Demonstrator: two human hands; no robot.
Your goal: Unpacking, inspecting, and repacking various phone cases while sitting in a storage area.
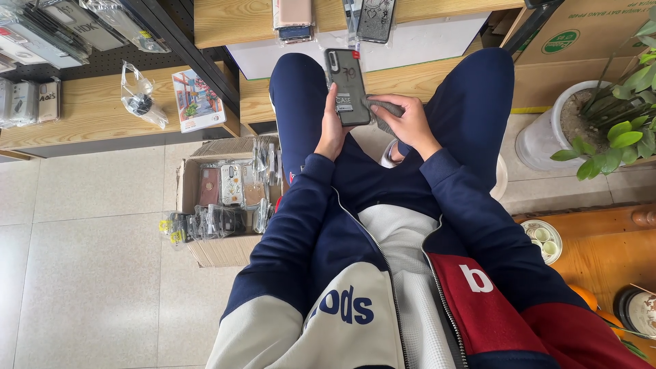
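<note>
I sit with my knees apart, wearing dark blue trousers and a blue, white and red jacket. My left hand (331,128) grips a dark phone case in a clear packet (347,85), held upright between my knees. My right hand (408,121) is closed on a grey cloth (384,109) that touches the packet's right edge.
An open cardboard box (205,254) full of packaged phone cases stands on the tiled floor at my left. Wooden shelves (82,113) ahead carry more packets. A potted plant in a white pot (547,133) and a large carton (581,41) stand to my right.
</note>
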